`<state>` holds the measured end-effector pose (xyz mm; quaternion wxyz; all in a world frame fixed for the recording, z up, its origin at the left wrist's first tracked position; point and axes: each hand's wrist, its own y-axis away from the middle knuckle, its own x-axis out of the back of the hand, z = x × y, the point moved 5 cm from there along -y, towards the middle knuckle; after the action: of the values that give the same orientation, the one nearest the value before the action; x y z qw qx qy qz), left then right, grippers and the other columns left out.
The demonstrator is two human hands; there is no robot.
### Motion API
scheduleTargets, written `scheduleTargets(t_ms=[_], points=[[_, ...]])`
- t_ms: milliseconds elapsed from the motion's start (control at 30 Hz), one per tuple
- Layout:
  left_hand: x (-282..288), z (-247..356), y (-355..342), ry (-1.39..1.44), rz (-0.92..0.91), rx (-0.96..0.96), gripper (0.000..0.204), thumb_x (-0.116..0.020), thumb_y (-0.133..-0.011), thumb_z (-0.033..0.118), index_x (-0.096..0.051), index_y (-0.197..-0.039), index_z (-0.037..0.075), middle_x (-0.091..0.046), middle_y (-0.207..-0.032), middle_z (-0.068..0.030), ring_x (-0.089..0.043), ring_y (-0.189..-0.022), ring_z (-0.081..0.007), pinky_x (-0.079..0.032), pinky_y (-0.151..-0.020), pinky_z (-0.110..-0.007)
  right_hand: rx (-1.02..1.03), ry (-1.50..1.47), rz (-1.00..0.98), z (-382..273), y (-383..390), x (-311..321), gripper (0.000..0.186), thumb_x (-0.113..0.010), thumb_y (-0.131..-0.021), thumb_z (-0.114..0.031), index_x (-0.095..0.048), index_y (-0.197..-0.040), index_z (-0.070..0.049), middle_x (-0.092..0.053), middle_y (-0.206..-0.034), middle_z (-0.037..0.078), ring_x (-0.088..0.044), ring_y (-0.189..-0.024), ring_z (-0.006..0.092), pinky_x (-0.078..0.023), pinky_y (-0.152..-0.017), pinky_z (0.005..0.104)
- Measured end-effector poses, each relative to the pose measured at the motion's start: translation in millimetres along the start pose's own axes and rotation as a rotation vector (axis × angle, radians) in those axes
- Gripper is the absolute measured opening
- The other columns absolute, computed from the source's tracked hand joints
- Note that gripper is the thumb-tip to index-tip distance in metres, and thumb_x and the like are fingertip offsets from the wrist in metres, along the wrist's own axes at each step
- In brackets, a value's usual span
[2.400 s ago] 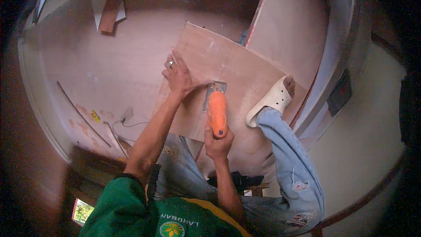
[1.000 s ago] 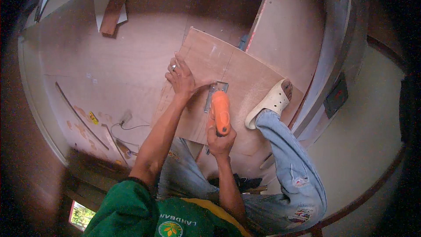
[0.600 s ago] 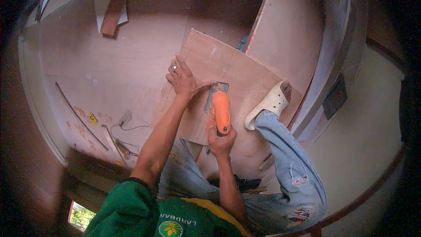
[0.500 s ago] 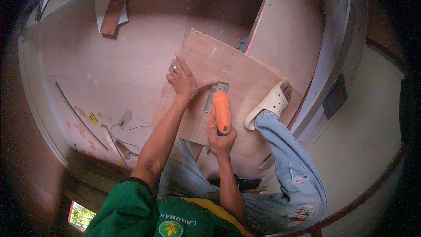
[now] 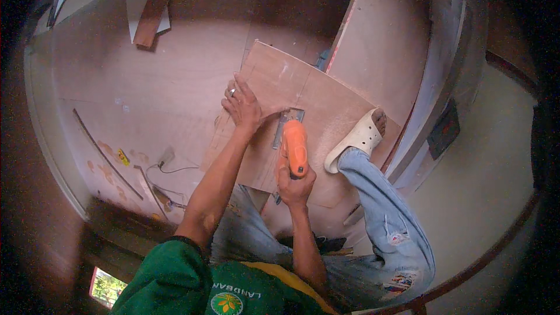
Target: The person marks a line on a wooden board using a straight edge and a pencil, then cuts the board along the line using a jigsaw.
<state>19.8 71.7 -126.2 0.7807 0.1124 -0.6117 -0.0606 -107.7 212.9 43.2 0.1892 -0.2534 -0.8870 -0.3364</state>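
An orange jigsaw (image 5: 296, 144) stands with its metal base plate on a thin plywood board (image 5: 318, 96). My right hand (image 5: 296, 188) is wrapped round the rear of its handle. The blade is hidden beneath the tool's body. Flat on the board's left part rests my left hand (image 5: 242, 105), a ring on one finger, the fingers stretched out and the thumb pointing toward the base plate. Pale sawdust lies on the board to the right of the jigsaw. My right foot, in a cream clog (image 5: 357, 143), stands on the board's right end.
A reddish-brown wood offcut (image 5: 153, 16) lies on a white piece at the far left. Nearer, a thin dark strip (image 5: 105, 151), a small yellow item (image 5: 123, 157) and a cord (image 5: 175, 170) lie on the floor. A raised panel (image 5: 382, 29) stands beyond the board.
Almost nothing differs. The jigsaw and both hands keep nearly the same places on the board.
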Motion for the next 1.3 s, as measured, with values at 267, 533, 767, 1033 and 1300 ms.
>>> scheduleTargets(t_ms=[267, 533, 767, 1033, 1300], points=[[24, 27, 11, 0.146, -0.099, 0.023, 0.139, -0.079, -0.052, 0.068, -0.008, -0.149, -0.001, -0.034, -0.139, -0.0296, -0.032, -0.129, -0.0432, -0.029, -0.096, -0.059, 0.048, 0.004, 0.016, 4, -5, 11, 0.02, -0.065, -0.073, -0.016, -0.057, -0.077, 0.001, -0.058, -0.065, 0.014, -0.059, -0.059, 0.0272, -0.047, -0.059, 0.0411], [34, 22, 7, 0.076, 0.0, 0.015, 0.149, -0.074, -0.041, 0.08, -0.014, -0.146, -0.007, -0.035, -0.135, -0.0303, -0.036, -0.122, -0.0451, -0.028, -0.095, -0.057, 0.026, -0.005, -0.004, 3, -2, 4, 0.021, -0.067, -0.075, -0.017, -0.058, -0.076, 0.002, -0.058, -0.064, 0.011, -0.057, -0.058, 0.0218, -0.046, -0.057, 0.0388], [34, 25, 7, 0.094, 0.023, 0.009, 0.148, -0.071, -0.041, 0.083, -0.016, -0.145, -0.007, -0.037, -0.133, -0.03, -0.037, -0.122, -0.0443, -0.029, -0.094, -0.057, 0.086, 0.05, 0.036, -8, -4, 6, 0.021, -0.066, -0.077, -0.017, -0.058, -0.076, 0.003, -0.058, -0.064, 0.011, -0.057, -0.058, 0.0209, -0.046, -0.057, 0.0383], [34, 25, 7, 0.044, 0.075, 0.013, 0.145, -0.072, -0.04, 0.082, -0.021, -0.142, -0.007, -0.039, -0.132, -0.0291, -0.038, -0.119, -0.0434, -0.03, -0.093, -0.058, 0.081, 0.07, 0.016, 7, -4, 4, 0.022, -0.067, -0.077, -0.018, -0.058, -0.075, 0.002, -0.058, -0.063, 0.013, -0.057, -0.058, 0.0231, -0.046, -0.057, 0.04], [33, 23, 5, 0.076, 0.029, 0.051, 0.144, -0.074, -0.039, 0.08, -0.023, -0.141, -0.007, -0.037, -0.134, -0.0303, -0.037, -0.122, -0.0446, -0.028, -0.096, -0.059, 0.02, 0.046, 0.032, 14, -3, 1, 0.025, -0.068, -0.076, -0.02, -0.057, -0.075, 0.002, -0.06, -0.067, 0.015, -0.061, -0.061, 0.0286, -0.047, -0.059, 0.0414]])
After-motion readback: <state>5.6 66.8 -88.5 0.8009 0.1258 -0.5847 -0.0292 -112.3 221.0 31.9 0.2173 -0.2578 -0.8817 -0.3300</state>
